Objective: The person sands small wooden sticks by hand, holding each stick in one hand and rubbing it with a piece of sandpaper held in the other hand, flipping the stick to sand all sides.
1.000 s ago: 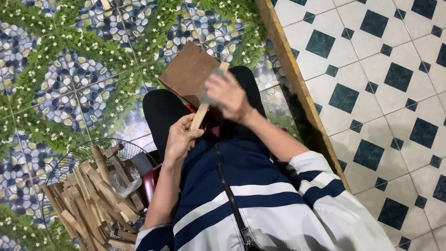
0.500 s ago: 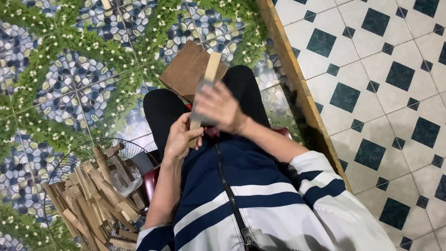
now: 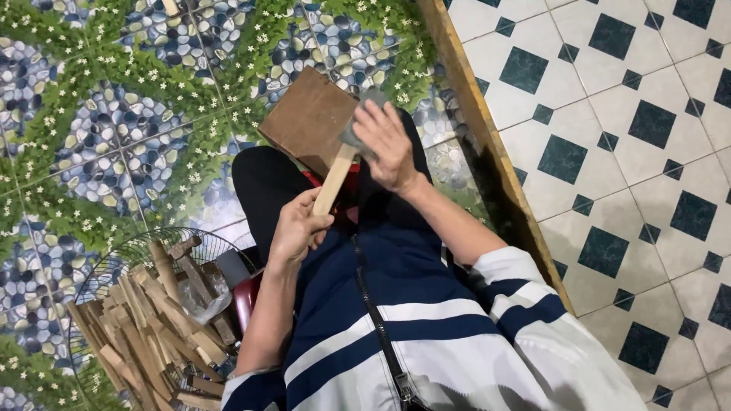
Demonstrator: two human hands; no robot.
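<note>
A seated person's left hand (image 3: 293, 228) gripped the lower end of a pale wooden stick (image 3: 333, 181) over their lap. The right hand (image 3: 388, 141) clasped a grey pad (image 3: 352, 135) against its upper end, above a brown board (image 3: 308, 118). This looked like mid-sanding; steady strokes along the stick seemed called for. A wire basket (image 3: 99, 278) of sticks (image 3: 148, 320) sat beside them.

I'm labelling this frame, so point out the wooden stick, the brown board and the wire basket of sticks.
wooden stick (image 3: 333, 183), head view, mid-length of the pale shaft.
brown board (image 3: 304, 118), head view, centre of its flat face.
wire basket (image 3: 122, 255), head view, upper rim wires.
</note>
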